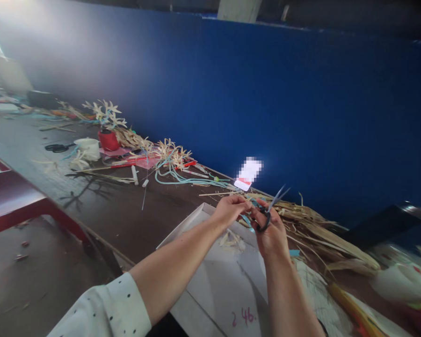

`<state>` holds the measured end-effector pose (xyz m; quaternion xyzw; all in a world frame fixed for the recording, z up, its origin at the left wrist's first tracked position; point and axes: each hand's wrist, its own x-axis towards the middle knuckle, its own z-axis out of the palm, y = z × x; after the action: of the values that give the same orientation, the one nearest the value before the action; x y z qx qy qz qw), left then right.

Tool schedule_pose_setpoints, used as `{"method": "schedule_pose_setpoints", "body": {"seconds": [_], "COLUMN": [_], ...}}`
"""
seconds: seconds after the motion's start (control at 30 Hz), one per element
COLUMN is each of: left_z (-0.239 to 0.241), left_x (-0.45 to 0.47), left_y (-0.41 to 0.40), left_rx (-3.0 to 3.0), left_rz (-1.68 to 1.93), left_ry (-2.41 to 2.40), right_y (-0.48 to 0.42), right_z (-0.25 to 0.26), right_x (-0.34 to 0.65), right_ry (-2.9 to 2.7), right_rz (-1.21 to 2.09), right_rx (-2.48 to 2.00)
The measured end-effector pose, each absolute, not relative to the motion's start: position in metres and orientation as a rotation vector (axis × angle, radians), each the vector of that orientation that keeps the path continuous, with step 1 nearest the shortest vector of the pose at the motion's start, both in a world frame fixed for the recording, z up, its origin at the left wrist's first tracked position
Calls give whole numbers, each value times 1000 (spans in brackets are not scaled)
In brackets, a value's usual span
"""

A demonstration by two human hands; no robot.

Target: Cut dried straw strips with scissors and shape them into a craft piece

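Note:
My right hand (273,231) holds a pair of scissors (278,197), the black finger loops in its grip and the blades pointing up and away. My left hand (231,208) is closed in a pinch, its fingertips meeting those of my right hand. What is pinched between them is too small to name. Beneath both hands lies a shallow white box (210,281) with "246." written in it in pink. Several pale cut pieces (231,240) rest in the box near its far end.
Dried husks (323,229) are heaped to the right along the blue wall (301,117). A bright phone-like screen (248,173) leans there. Leftward lie pale husk flowers (171,152), blue-green cords (161,175), a white cup (87,149), a red pot (108,140) and black-handled scissors (58,148). A red stool (17,196) stands beside the table.

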<state>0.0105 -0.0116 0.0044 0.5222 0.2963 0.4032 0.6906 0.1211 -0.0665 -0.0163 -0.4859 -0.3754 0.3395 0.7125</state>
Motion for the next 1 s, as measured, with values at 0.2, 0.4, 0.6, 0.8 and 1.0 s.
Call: {"method": "schedule_pose_setpoints", "body": {"seconds": [0.2,0.4,0.6,0.8,1.0], "left_z": [0,0,2,7,6], "left_x": [13,4,-3,-4,-4], "left_y": [-6,11,18,16,16], "left_rx": [1186,1187,1191,1204,1244], "left_rz": [961,1108,1135,1150,1147], "left_ry": [669,807,814,808,826], "right_y": [-69,-75,-76,-76,-76], "right_z": [-14,-11,-7,-8,-7], "right_x": [114,114,110,109,107], "right_ry": [-871,-1039,-1228,-1252,-1262], "right_rz": [784,963,1001,980,947], "right_rx": [-1150,-1351,-1494,-1518,-1522]}}
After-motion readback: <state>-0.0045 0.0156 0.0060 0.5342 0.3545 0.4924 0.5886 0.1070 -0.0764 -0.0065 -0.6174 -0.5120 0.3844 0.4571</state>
